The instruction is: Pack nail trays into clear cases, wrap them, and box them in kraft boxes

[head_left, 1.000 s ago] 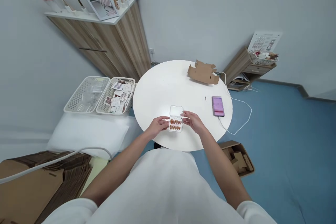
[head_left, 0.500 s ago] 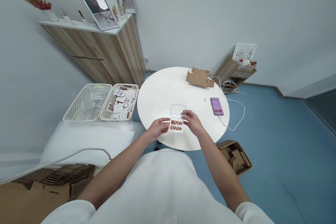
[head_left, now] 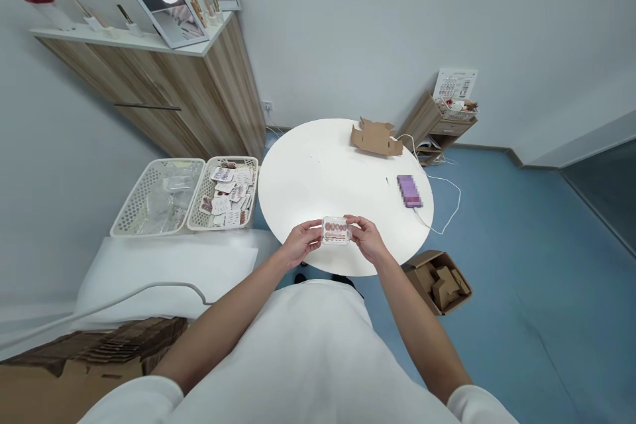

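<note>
A small clear plastic case (head_left: 336,230) with rows of brown press-on nails sits between my hands over the near edge of the round white table (head_left: 318,179). Its lid is down. My left hand (head_left: 301,242) grips the case's left end with curled fingers. My right hand (head_left: 366,238) grips its right end, thumb on top.
A flat cardboard box (head_left: 375,138) lies at the table's far side, and a purple phone (head_left: 410,190) with a white cable to the right. Two white baskets (head_left: 183,196) stand to the left, one with nail cards. An open carton (head_left: 437,280) is on the floor.
The case's lid, standing open before, has come down shut. Both hands stayed on the case's ends, and my view shifted slightly.
</note>
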